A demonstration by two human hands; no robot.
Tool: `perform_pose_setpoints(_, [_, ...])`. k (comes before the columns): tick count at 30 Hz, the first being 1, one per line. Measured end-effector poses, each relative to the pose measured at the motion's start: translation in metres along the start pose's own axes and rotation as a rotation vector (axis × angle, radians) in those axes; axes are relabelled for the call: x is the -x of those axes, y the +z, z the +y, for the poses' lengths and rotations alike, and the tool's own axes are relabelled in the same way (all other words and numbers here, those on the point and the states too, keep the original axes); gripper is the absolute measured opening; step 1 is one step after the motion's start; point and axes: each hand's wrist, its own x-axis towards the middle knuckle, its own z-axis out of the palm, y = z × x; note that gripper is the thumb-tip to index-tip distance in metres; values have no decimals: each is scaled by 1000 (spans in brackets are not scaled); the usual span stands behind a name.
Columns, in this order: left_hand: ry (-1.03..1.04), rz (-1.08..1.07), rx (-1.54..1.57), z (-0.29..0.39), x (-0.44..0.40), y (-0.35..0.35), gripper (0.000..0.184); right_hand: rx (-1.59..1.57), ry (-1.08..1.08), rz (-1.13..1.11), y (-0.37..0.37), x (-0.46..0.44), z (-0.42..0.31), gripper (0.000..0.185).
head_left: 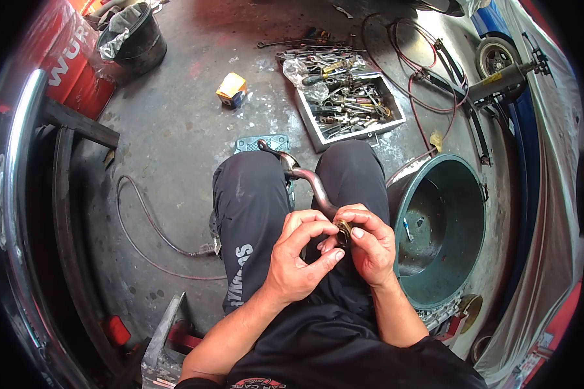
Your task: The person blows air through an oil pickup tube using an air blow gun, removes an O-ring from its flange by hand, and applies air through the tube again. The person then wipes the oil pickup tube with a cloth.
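Observation:
A bent, brownish metal pipe [316,185] runs from between the knees towards my body, with a wider metal piece at its far end. At its near end sits a small brass-and-dark ring-like fitting [344,231], partly covered by fingers. My left hand [300,256] pinches the fitting from the left, its thumb stretched along the near side. From the right, my right hand [374,249] grips the same fitting between thumb and forefinger. Whether the fitting is joined to the pipe is hidden by the fingers.
A tool tray [350,107] full of wrenches and screwdrivers lies ahead, near a yellow-and-blue box [231,89]. At right stands a large dark tub [402,223]. Hoses [136,188] cross the floor. A black bucket [146,48] is far left; a metal frame [63,168] stands left.

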Motion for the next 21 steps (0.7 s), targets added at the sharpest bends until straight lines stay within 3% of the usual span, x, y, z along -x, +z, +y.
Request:
perform_pose_setpoints(7, [7,-11,-13,-3,-1,-1,31,98,18,35,-2,3,1,27])
perform_pose_setpoints(13, [-108,-92,30,2,3,3,27,108,-3,35,-1,2,-1,27])
perform_pose_setpoints(15, [45,46,27,-3,2,5,30,115,-6,36,-1,1,-1,27])
perform_pose_setpoints(21, [130,40,-79,-1,0,1,34,126,-9,17,-3,1,1,27])
